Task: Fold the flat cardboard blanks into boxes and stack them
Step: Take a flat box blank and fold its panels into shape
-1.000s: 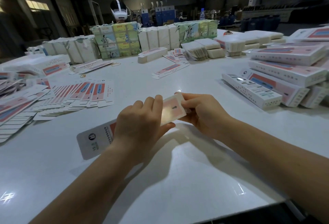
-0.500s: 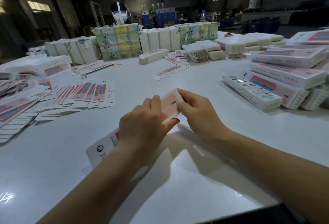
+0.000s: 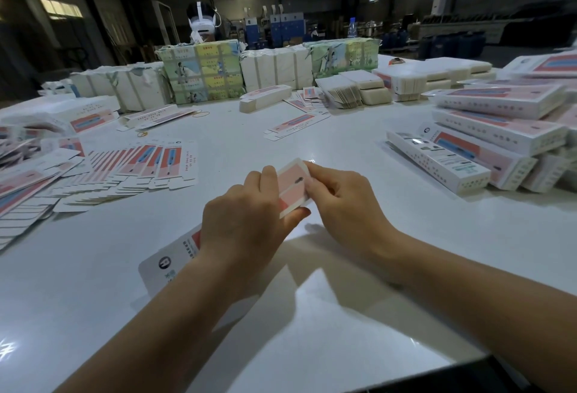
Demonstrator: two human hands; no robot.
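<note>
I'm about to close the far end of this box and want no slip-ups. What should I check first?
1. Left hand grips the box round its middle: ok.
2. Right hand has its fingers pinching the far end: ok.
3. End flap fully tucked in: cannot tell, the fingers hide it.
4. Near end of the box, by the left wrist, closed: cannot tell.
5. Bare table ahead to work over: ok.
6. Stack of finished boxes on the right within view for stacking: ok.
</note>
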